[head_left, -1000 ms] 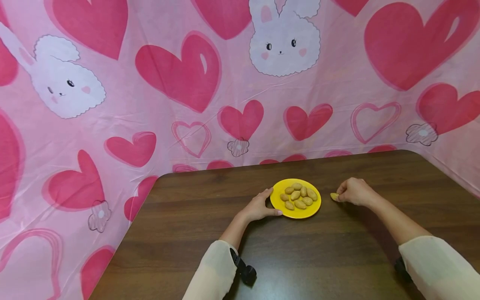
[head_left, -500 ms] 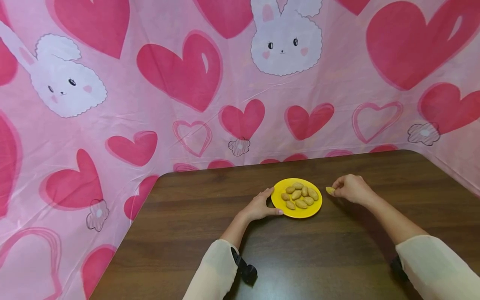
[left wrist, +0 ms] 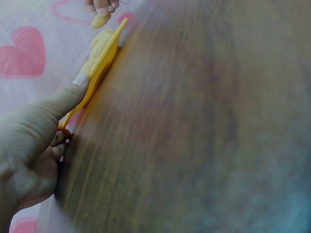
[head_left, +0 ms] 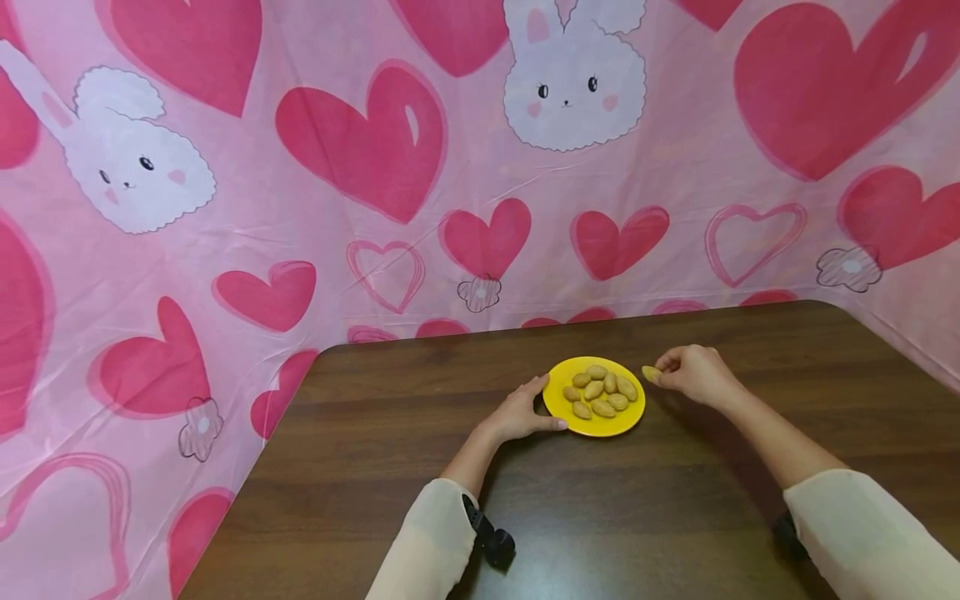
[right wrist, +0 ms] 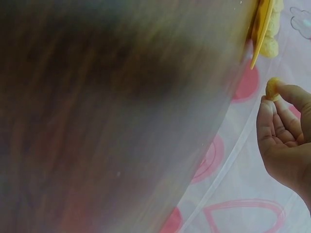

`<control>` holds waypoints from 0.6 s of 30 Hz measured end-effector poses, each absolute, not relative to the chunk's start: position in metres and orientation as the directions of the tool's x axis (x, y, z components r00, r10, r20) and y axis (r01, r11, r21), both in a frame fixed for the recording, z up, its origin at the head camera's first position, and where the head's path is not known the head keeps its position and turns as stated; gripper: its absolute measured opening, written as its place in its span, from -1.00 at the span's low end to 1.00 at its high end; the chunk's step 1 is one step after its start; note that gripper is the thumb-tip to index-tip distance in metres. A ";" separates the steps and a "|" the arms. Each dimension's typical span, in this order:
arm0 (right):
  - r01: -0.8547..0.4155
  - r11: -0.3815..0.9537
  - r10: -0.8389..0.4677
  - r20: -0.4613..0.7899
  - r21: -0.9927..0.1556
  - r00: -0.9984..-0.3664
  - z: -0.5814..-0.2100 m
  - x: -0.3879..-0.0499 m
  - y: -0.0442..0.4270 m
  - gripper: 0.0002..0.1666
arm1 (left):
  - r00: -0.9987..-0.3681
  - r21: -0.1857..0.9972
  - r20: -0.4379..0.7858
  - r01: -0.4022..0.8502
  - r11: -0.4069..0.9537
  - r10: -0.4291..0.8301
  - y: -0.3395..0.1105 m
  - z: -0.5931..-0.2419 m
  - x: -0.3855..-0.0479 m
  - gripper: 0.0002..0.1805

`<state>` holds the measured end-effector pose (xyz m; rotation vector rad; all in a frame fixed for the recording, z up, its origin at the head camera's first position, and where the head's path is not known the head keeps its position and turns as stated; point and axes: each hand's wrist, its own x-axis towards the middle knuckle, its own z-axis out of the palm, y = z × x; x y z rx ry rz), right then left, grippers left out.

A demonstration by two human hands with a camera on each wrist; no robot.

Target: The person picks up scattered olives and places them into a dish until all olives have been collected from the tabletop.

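A round yellow plate (head_left: 557, 412) stands on the table, bearing several small oval, yellow-brown pieces (head_left: 603, 408) with rough skins; their exact kind is unclear. My left hand (head_left: 517, 414) holds the plate's left side. In the left wrist view its thumb (left wrist: 73, 94) lies on the rim, with the other fingers partly hidden low behind the plate. To the right of the plate, my right hand (head_left: 697, 373) pinches one more oval yellow-brown piece (head_left: 650, 374) between thumb and fingers. That piece is above the table, just beyond the plate's right rim, also seen in the right wrist view (right wrist: 272, 89).
The brown wooden table (head_left: 637, 517) extends to both sides of the plate and in front of it. Behind it hangs a pink cloth (head_left: 465, 167) with hearts and rabbits. A black wrist camera (head_left: 495, 546) sits below the left sleeve.
My right hand has moved left and slightly up with the oval piece, closer to the plate. My left hand stays at the plate's rim, and the plate has hardly shifted.
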<state>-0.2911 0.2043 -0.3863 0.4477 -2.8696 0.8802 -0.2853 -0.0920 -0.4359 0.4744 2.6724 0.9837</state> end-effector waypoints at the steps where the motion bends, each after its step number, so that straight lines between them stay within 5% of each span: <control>1: -0.311 0.788 -0.246 0.192 -0.531 -0.950 -0.386 -0.291 0.203 -0.82 | -0.915 0.662 -0.123 0.213 0.718 0.385 -0.092 -0.436 -0.285 -0.01; 18: -0.325 0.776 -0.235 0.231 -0.541 -0.944 -0.386 -0.294 0.185 -0.84 | -0.911 0.660 -0.115 0.228 0.716 0.396 -0.092 -0.435 -0.285 -0.01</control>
